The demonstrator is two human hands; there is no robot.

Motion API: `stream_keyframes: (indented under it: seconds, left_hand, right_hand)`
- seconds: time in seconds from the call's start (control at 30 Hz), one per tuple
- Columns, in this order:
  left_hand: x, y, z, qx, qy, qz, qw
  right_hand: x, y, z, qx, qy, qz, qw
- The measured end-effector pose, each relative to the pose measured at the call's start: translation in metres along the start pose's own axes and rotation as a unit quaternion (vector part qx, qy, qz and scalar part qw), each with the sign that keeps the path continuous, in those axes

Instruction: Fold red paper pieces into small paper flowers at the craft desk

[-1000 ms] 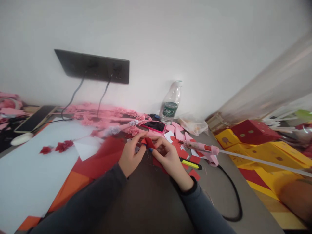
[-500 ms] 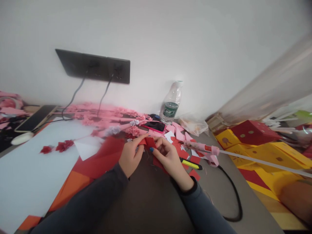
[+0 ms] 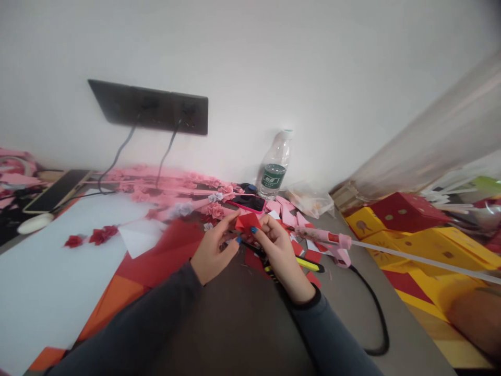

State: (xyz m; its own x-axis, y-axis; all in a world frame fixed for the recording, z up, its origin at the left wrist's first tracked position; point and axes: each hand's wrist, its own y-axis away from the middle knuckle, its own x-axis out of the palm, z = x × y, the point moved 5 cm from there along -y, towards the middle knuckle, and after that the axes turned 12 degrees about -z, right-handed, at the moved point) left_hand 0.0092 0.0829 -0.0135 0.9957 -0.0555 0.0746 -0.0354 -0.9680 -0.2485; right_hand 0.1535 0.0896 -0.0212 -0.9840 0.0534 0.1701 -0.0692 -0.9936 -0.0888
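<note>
A small square of red paper (image 3: pixel 246 222) is pinched between the thumb and fingers of my right hand (image 3: pixel 278 249). My left hand (image 3: pixel 216 250) is beside it with thumb and fingers apart; its index fingertip is at the paper's left corner, and whether it touches I cannot tell. Under my hands lies a black and yellow tool (image 3: pixel 268 268), mostly hidden by the right hand. A yellow and black utility knife (image 3: pixel 310 264) rests just right of my right wrist, among cut red paper squares (image 3: pixel 313 256).
A pink glue gun (image 3: pixel 342 250) with a black cable and a clear stick lies at right. Behind stand a water bottle (image 3: pixel 274 169) and a pink-edged phone (image 3: pixel 247 202). Paper flowers (image 3: pixel 104 235) and a white board (image 3: pixel 43 282) are left; yellow boxes (image 3: pixel 438 248) are right.
My left thumb and fingers have spread away from the red paper. The paper now shows flatter in my right hand, and the black and yellow tool has come into view beneath.
</note>
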Motion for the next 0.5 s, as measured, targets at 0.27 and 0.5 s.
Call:
stream_keyframes:
  seconds: [0.27,0.5]
  left_hand:
    - [-0.001,-0.004,0.018,-0.180,0.141,-0.030,0.973]
    - [-0.005,-0.004,0.018,-0.196,0.083,-0.033,0.976]
  right_hand:
    - [-0.002,-0.001,0.004,-0.025,0.054,0.012,0.998]
    - [-0.003,-0.002,0.002,0.003,0.056,0.024,0.998]
